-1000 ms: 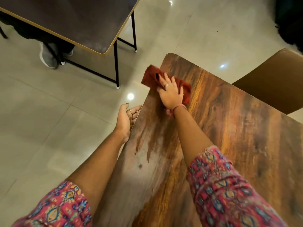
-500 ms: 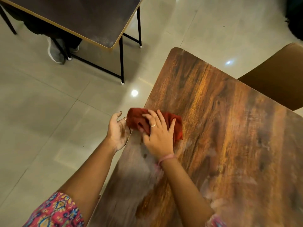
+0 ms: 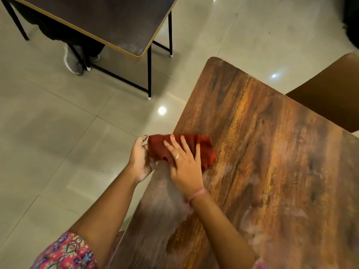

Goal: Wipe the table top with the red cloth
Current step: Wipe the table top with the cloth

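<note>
Two hands met at the worktop's (image 3: 272, 152) left edge. One red cloth (image 3: 204, 150), bunched, soft and light by its look, overhung that edge; pressing flat from above should suit it. Right hand (image 3: 184, 167) lay on it, fingers (image 3: 172, 146) spread straight. Left hand (image 3: 140, 158) cupped beside the overhang, fingers loosely curled, touching it.

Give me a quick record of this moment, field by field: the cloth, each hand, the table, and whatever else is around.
cloth: red cloth, bunched, overhanging the table's left edge
right hand: right hand flat on the cloth, fingers spread
left hand: left hand cupped beside the edge, at the cloth's end
table: wooden table top, pale smears near the front
nearby: dark table, brown chair, tiled floor
</note>
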Motion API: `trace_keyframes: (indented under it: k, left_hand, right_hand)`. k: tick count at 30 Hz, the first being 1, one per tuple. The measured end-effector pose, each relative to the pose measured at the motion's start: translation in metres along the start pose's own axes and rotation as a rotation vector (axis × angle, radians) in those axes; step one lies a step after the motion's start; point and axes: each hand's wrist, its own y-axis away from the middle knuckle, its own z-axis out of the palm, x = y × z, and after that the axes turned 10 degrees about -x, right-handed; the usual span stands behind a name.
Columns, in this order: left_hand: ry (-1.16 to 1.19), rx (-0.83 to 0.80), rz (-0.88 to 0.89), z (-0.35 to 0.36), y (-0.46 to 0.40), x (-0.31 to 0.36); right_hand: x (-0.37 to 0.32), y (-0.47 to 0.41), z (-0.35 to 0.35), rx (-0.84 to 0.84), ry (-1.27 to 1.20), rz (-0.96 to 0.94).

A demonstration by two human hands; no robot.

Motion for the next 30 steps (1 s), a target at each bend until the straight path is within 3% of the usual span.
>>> trace_keyframes:
  k: [4,9,12,16,20,23,30]
  left_hand:
    - [0.02,-0.072,-0.014,-0.001,0.001,0.003]
    - [0.005,-0.084,-0.019,0.001,0.003,0.0]
    - [0.017,-0.078,-0.005,0.003,0.006,-0.002]
    - [0.036,-0.09,0.006,0.005,0.008,-0.005]
    - [0.013,-0.105,0.003,0.009,0.006,-0.003]
    - [-0.035,-0.102,-0.002,0.011,0.005,-0.005]
    - [-0.113,-0.072,0.01,0.013,0.004,-0.009]
  right_hand:
    - [0.042,0.008,-0.023,-0.111,0.011,-0.075]
    - [0.112,-0.077,-0.085,0.082,-0.125,0.32]
    - [0.115,-0.103,-0.093,0.114,-0.147,0.445]
    - [0.07,-0.053,-0.053,0.179,-0.144,0.355]
    - [0.023,0.071,0.003,0.014,-0.143,0.158]
    - [0.042,0.115,0.005,-0.017,-0.148,0.149]
    - [0.167,0.007,-0.087,0.22,-0.303,0.579]
